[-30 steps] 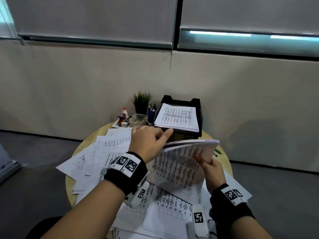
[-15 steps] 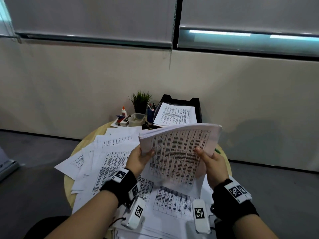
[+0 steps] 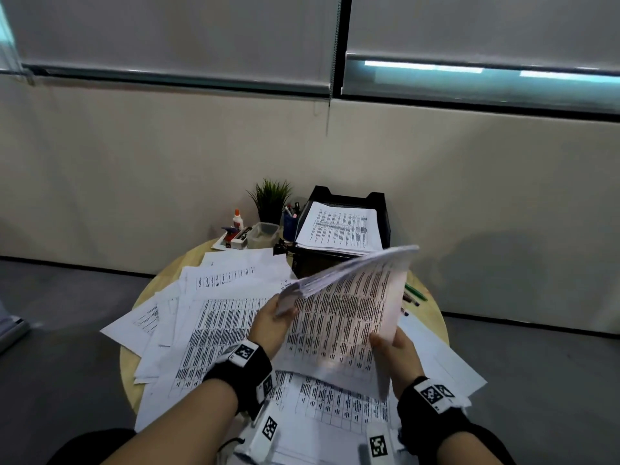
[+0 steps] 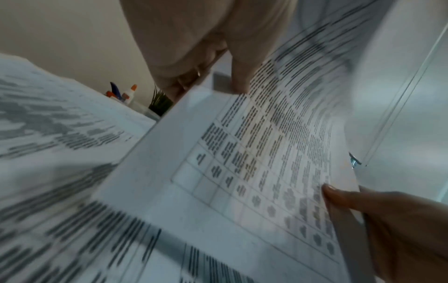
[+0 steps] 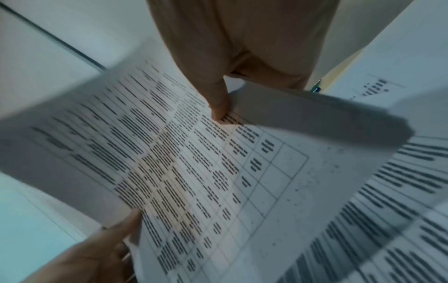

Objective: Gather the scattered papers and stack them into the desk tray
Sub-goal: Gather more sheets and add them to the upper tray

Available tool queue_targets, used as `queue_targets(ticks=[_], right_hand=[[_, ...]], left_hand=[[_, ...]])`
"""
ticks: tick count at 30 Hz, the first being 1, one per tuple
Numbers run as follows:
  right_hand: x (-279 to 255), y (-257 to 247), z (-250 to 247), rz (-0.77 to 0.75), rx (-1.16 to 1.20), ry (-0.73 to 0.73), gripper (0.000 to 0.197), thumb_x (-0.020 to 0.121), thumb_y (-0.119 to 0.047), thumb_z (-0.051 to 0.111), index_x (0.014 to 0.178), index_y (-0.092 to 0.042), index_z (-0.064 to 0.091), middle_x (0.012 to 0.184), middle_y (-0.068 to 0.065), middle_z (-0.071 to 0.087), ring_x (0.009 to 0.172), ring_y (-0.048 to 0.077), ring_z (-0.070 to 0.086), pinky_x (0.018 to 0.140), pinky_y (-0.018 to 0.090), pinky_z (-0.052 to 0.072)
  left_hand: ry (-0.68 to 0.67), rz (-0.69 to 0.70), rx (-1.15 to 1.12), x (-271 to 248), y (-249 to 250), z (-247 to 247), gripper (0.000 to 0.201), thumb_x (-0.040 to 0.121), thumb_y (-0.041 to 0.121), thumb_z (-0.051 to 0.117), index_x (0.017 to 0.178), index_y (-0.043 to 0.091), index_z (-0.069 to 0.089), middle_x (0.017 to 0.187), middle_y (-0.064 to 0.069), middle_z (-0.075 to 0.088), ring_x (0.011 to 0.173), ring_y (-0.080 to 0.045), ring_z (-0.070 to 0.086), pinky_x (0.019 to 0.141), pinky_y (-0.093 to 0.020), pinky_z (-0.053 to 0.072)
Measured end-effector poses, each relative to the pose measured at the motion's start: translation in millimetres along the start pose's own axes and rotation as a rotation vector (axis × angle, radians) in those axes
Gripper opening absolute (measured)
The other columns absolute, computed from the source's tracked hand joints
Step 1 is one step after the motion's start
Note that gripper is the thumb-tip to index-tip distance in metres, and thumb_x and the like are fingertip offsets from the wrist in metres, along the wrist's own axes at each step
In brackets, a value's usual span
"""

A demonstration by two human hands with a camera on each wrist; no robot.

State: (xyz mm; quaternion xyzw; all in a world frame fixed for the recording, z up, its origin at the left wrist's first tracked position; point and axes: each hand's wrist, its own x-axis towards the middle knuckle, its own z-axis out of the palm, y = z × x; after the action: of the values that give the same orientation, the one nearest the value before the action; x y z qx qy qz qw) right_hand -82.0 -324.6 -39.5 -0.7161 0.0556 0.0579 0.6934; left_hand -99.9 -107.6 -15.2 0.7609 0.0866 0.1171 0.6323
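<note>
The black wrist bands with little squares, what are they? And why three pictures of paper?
They are straps holding small cameras. One picture comes from a camera on the person's head, the other two from each wrist, looking up close. The left hand and right hand hold a bundle of printed papers above a round table. More loose sheets lie scattered below. At the back stands a black tray that already has papers inside, beside a small plant and a glue bottle.

Printed text [image 3: 339, 317] blurred, illegible
</note>
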Motion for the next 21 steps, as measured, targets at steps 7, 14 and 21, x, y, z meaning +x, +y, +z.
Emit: queue_targets(ticks=[7,14,21], right_hand=[[3.7,-33.9,-3.0,0.004,0.053,-0.041,0.017,0.098,-0.002,0.042,0.107,-0.003,0.056,0.079,0.008,0.059,0.068,0.022,0.053,0.043,0.02,0.045],[38.5,-64.2,-8.1,0.007,0.109,-0.047,0.018,0.093,0.006,0.047,0.099,-0.002,0.062,0.077,0.009,0.071,0.07,0.025,0.065,0.054,0.029,0.053],[84.5,-107.4,0.6,-0.07,0.025,-0.191,0.036,0.087,0.018,0.043,0.111,-0.006,0.056,0.099,0.013,0.067,0.085,0.027,0.065,0.071,0.036,0.054]], left_hand=[[-0.145,-0.129,-0.024,11.0,-4.0,-13.2,0.036,0.096,0.013,0.05,0.132,0.008,0.046,0.127,-0.006,0.056,0.11,-0.017,0.052,0.095,-0.03,0.039],[-0.422,-0.322,-0.203,14.8,-3.4,-21.1,0.04,0.095,0.004,0.05,0.126,0.027,0.041,0.125,0.008,0.051,0.1,-0.018,0.058,0.056,-0.037,0.059],[-0.304,-0.296,-0.227,74.3,27.8,-19.5,0.039,0.095,-0.005,0.043,0.124,0.02,0.042,0.134,-0.008,0.05,0.111,-0.033,0.055,0.053,-0.033,0.059]])
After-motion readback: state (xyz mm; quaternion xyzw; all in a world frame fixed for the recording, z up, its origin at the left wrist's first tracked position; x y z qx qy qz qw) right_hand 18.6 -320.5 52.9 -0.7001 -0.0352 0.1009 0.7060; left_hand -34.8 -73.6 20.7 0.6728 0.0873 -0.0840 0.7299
